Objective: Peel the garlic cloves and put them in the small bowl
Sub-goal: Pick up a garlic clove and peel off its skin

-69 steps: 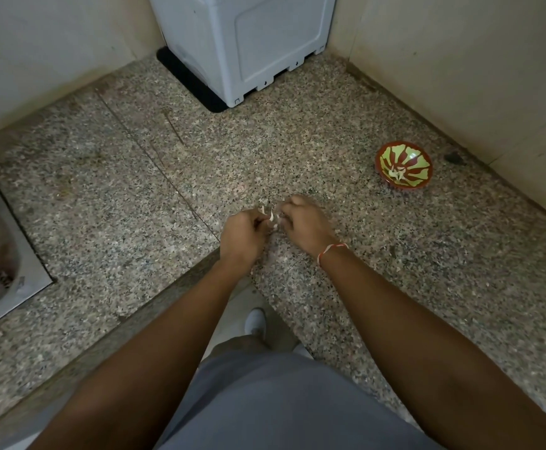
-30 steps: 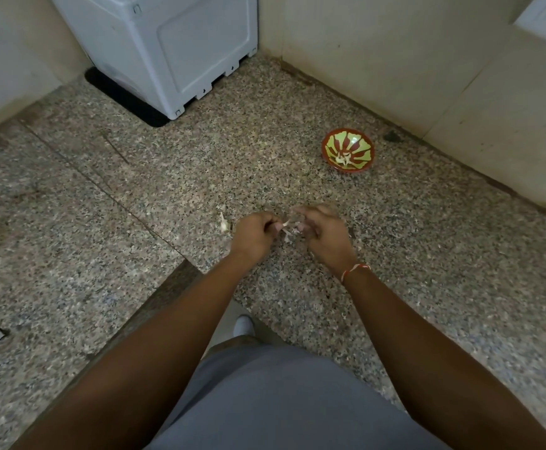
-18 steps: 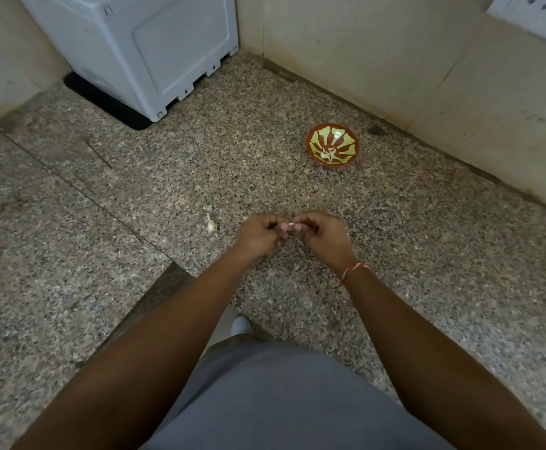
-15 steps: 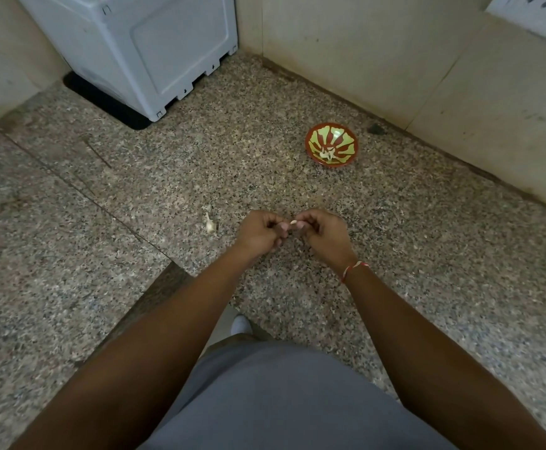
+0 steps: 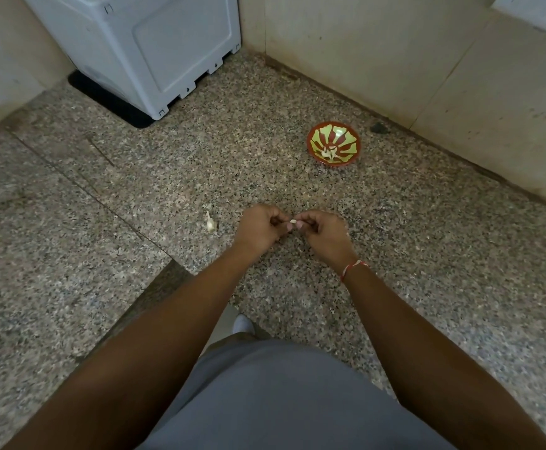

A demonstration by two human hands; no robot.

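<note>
Your left hand (image 5: 258, 227) and right hand (image 5: 325, 232) met over the granite counter (image 5: 427, 254), fingers curled, both pinching one small garlic clove (image 5: 293, 221) between their fingertips. Just left of them a pale scrap of garlic (image 5: 210, 223) lay on the stone. Farther back, near the wall, the small bowl (image 5: 333, 143) held a few peeled cloves (image 5: 328, 153).

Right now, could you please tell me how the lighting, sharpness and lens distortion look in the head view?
Head view: dim, even light, no glare; wide-angle bending at the wall edges; sharp enough to show the red-and-green patterned small bowl and the pale garlic clove pinched between the left hand and right hand; the speckled granite counter looks grainy.
</note>
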